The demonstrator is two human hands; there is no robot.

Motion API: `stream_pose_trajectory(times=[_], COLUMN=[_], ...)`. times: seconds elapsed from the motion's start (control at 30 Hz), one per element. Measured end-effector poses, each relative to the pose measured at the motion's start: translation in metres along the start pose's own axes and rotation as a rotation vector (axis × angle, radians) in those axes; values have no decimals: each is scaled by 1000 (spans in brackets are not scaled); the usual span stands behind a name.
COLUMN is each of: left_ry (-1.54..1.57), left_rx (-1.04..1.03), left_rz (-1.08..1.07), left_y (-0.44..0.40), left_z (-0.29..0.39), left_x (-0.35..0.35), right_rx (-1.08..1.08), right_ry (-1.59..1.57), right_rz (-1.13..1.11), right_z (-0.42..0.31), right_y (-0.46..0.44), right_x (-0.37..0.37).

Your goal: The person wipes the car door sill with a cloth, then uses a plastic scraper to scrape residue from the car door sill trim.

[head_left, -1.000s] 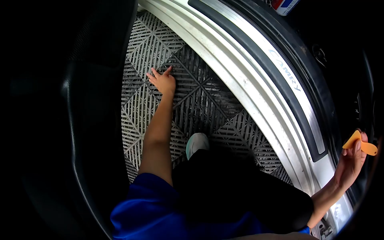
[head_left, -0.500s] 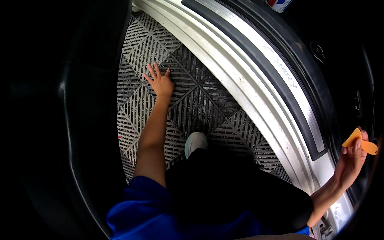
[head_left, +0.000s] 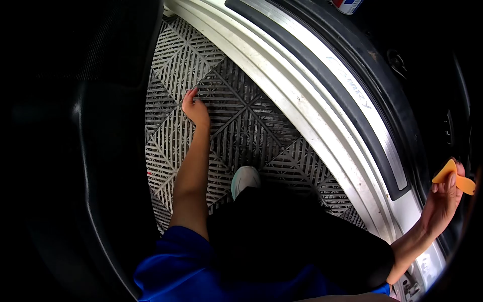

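My right hand (head_left: 443,201), at the far right, pinches an orange plastic scraper (head_left: 445,172) between thumb and fingers. The scraper has a wide flat blade and a rounded end with a small hole. It is held above the dark interior beside the car's door sill. My left hand (head_left: 195,108) hangs over the slatted floor with its fingers loosely bent and nothing visible in it. Along the sill runs a silver sill plate (head_left: 347,80) with lettering that reads CAMRY, edged in black.
The white door sill (head_left: 302,108) curves from upper left to lower right. On the left stands a dark door panel (head_left: 108,166). Grey slatted floor tiles (head_left: 171,55) lie below, with my light shoe (head_left: 245,179) on them. A can-like container (head_left: 347,5) shows at the top edge.
My left hand has gone from spread fingers to loosely bent ones, turning at the wrist and shifting slightly left. My right hand keeps the orange scraper in nearly the same place.
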State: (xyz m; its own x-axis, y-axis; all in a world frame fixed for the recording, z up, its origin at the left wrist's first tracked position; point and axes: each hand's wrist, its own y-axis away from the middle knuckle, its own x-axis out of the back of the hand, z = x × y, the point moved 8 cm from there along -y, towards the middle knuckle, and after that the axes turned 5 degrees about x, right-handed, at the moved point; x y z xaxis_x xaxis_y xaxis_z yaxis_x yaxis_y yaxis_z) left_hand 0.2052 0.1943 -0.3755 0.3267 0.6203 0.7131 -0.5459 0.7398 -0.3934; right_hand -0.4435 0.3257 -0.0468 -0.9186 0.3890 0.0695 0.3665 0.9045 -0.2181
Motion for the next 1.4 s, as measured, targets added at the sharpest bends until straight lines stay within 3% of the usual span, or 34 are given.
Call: stream_pose_trajectory(times=[0.07, 0.2, 0.27, 0.33, 0.37, 0.4, 0.43, 0.47, 0.5, 0.57, 0.6, 0.7, 0.8, 0.9, 1.03, 1.1, 1.4], left_ry=[1059, 1193, 1185, 1247, 1075, 1164, 1216, 1139, 1291, 1453, 1382, 1461, 1336, 1377, 1363, 1450, 1424], left_rx=[727, 848, 800, 515, 348, 347, 66, -41, -379, -451, -457, -561, -861, -868, -893, -798, -763], left_rz=[-2, 53, 13, 99, 113, 77, 61, 77, -20, -316, -311, -434, -578, -970, -1118, -1336, -1415], left_y=[4, -6, -7, -13, -18, -15, -18, -25, -23, -23, -11, 3, 55, 93, 131, 146, 151], left_z=[-14, 58, 82, 129, 149, 196, 211, 231, 258, 282, 318, 342, 387, 412, 419, 416, 412], left_x=[-21, -9, 2, 19, 25, 34, 48, 72, 91, 116, 123, 128, 142, 141, 142, 138, 128], right_rx=[6, 7, 30, 47, -1, 11, 49, 147, 193, 191, 155, -42, -148, -131, -117, -83, 106], right_ry=[1, -15, 36, 133, 136, 188, 233, 266, 288, 293, 300, 219, 306, 298, 343, 416, 517], right_rz=[21, 23, 43, 99, 96, 150, 224, 332, 289, 160, 121, 58, 63, 77, 97, 96, 112], right_z=[-2, -2, -7, -16, -14, -19, -28, -38, -41, -36, -33, -7, 11, 26, 26, 23, 26], right_y=[0, -1, 1, 0, -1, -3, -6, -8, -9, -8, -9, -15, -17, -24, -30, -31, -36], right_x=[-3, -14, -23, -33, -30, -35, -44, -58, -53, -52, -46, -71, -81, -87, -94, -97, -103])
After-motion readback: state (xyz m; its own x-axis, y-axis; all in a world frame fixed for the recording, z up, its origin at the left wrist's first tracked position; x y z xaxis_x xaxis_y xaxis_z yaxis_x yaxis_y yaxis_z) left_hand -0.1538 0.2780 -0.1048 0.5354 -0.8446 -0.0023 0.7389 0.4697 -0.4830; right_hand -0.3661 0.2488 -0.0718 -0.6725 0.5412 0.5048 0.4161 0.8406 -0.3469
